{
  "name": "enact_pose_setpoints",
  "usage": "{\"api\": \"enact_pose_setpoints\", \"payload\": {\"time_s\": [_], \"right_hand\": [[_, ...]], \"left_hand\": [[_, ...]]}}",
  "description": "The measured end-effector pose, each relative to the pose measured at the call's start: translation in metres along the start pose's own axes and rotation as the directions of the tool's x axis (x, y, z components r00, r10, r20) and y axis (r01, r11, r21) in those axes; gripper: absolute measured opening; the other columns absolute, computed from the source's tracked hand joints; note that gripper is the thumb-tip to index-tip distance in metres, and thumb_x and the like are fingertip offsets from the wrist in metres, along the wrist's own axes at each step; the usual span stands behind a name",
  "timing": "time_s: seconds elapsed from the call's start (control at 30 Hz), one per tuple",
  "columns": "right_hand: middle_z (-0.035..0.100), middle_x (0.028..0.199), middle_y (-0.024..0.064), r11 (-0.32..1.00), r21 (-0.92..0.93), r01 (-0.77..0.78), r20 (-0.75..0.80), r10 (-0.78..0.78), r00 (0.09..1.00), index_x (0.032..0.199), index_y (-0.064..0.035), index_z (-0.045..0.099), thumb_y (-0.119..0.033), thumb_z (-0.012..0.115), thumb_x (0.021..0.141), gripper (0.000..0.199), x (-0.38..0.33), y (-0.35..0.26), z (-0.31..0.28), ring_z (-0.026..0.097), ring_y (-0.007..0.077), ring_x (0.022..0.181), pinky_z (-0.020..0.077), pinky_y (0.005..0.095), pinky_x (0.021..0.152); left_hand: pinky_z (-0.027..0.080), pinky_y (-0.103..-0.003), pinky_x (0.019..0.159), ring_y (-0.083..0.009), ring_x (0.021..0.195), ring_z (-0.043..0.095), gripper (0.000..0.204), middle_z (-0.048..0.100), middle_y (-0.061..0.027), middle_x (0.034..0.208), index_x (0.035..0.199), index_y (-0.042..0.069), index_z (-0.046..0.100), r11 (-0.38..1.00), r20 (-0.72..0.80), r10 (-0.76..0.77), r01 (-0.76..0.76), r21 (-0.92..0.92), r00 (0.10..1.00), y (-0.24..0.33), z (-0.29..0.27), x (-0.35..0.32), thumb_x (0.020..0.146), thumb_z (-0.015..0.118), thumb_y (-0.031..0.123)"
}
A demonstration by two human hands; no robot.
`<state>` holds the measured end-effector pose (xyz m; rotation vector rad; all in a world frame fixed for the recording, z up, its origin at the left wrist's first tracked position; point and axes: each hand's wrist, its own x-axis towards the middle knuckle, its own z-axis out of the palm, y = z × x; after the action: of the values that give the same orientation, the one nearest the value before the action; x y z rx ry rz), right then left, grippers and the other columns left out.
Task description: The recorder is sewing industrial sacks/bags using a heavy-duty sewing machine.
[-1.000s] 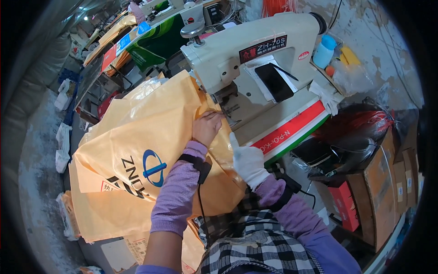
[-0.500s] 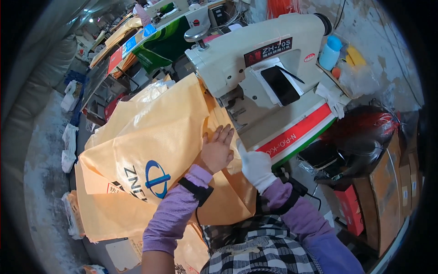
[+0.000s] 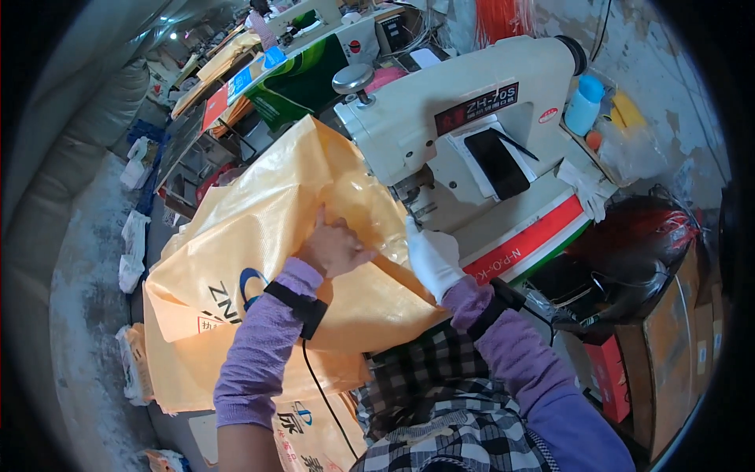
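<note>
Left hand (image 3: pixel 334 248) lies flat, fingers spread, on the yellow woven sack (image 3: pixel 259 236); gloved right hand (image 3: pixel 432 259) pinches its edge at the sewing machine (image 3: pixel 464 134) needle. Seam feeding underway; next needs steady, straight guiding.

My bare left hand (image 3: pixel 334 248) presses flat on the orange woven sack (image 3: pixel 259 236). Just right of it, my white-gloved right hand (image 3: pixel 432 259) holds the sack's edge beneath the cream sewing machine (image 3: pixel 464 134).
</note>
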<state>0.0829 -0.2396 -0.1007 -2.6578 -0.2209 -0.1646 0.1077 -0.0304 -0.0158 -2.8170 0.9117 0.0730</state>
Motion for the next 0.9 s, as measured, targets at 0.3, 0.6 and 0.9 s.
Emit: {"api": "enact_pose_setpoints", "payload": {"time_s": [0.3,0.6,0.9], "right_hand": [[0.066,0.091,0.0139,0.833,0.553,0.028,-0.153,0.068,0.986,0.121,-0.0162,0.062,-0.014,0.056,0.086,0.035,-0.068,0.035,0.000,0.064,0.0342,0.088,0.0501,0.0438,0.074],[0.052,0.127,0.0087,0.684,0.344,0.643,-0.276,-0.580,0.766,0.118,-0.0140,0.057,-0.014,0.076,0.051,0.070,-0.173,0.034,-0.079,0.045,0.0339,0.125,0.0346,0.0544,0.108],[0.067,0.091,0.0081,0.629,0.550,0.549,-0.028,-0.643,0.765,0.082,-0.0059,0.068,-0.018,0.071,0.073,0.015,-0.183,0.066,-0.072,0.061,0.0282,0.101,0.0463,0.0423,0.094]], "left_hand": [[0.050,-0.043,0.065,-0.0302,0.069,0.061,0.013,0.059,-0.0092,0.070,0.084,0.007,0.054,0.645,-0.087,0.660,-0.622,-0.443,0.746,0.111,-0.074,-0.082,0.079,0.060,0.018],[0.051,-0.042,0.055,-0.0314,0.063,0.065,0.018,0.061,-0.0144,0.063,0.078,0.003,0.062,0.498,0.024,0.645,-0.397,-0.771,0.764,0.204,-0.059,-0.118,0.083,0.056,0.018],[0.049,-0.042,0.058,-0.0328,0.064,0.060,0.015,0.061,-0.0149,0.074,0.082,0.004,0.061,0.489,-0.267,0.665,-0.677,-0.550,0.697,0.188,-0.028,-0.048,0.086,0.056,0.017]]}}
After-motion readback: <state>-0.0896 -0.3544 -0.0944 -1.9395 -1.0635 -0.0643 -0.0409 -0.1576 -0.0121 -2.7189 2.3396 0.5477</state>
